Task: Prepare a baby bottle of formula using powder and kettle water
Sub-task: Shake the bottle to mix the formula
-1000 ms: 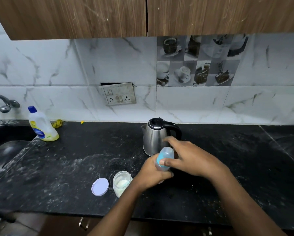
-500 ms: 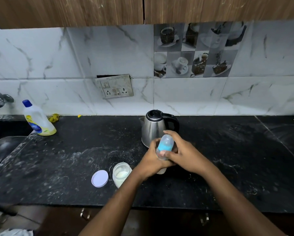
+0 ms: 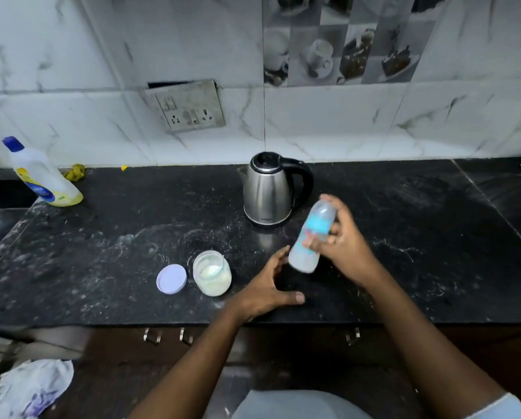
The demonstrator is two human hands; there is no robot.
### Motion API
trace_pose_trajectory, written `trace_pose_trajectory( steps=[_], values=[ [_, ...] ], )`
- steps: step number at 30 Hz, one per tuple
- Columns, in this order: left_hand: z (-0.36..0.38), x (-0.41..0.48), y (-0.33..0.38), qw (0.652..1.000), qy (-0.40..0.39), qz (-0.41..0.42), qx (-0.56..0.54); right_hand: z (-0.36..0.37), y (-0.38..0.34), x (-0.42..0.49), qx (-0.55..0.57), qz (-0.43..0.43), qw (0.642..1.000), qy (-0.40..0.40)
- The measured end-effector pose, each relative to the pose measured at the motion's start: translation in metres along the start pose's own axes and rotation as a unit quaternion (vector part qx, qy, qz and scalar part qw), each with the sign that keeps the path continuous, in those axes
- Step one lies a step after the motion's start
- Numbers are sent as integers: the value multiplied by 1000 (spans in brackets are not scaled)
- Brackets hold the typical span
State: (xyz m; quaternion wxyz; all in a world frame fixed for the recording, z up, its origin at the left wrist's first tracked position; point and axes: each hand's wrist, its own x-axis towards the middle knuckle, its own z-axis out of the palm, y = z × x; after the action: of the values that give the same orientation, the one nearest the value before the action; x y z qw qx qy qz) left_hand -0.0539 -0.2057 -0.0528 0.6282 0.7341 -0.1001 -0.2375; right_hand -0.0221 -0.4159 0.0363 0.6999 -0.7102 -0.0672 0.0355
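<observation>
My right hand grips the tilted baby bottle by its blue collar, 5 o'clock of the kettle, left hand open, spread over the worktop beside its base; I should steady the base, keep it upright, clear of the open powder jar.

R hand grips a translucent plastic baby bottle w/ blue collar & clear cap, tilted, cap end toward the wall, above the black speckled stone counter. L hand is spread open just beside the bottle's lower end, thumb stretched out; contact unclear. Stainless steel kettle w/ black lid & handle stands behind. Left of L hand: open clear jar of white powder, its round lilac lid flat alongside. Yellow detergent bottle w/ blue cap far left.
</observation>
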Motion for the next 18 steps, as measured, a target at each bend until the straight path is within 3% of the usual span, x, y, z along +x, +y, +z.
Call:
trace_pose_trajectory(
  steps=[2, 5, 6, 9, 13, 16, 18],
  values=[
    [1, -1, -18, 990, 80, 10, 114, -11, 2, 5, 38, 3, 998, 48],
    [4, 0, -38, 944, 179, 15, 278, -24, 4, 1, -6, 62, 995, -83],
    [4, 3, -44, 927, 181, 12, 327, -27, 4, 3, 6, 73, 993, -90],
    [6, 16, -68, 871, 171, 3, 461, -32, 9, 13, 95, 61, 993, 43],
    [15, 21, -87, 818, 141, -40, 556, -22, 21, 10, 41, 90, 987, -123],
    [14, 23, -90, 812, 128, -68, 566, -25, 25, 13, 145, 82, 986, 8],
    [13, 23, -88, 808, 126, -73, 571, -20, 23, 12, 120, 74, 989, -45]
  ],
)
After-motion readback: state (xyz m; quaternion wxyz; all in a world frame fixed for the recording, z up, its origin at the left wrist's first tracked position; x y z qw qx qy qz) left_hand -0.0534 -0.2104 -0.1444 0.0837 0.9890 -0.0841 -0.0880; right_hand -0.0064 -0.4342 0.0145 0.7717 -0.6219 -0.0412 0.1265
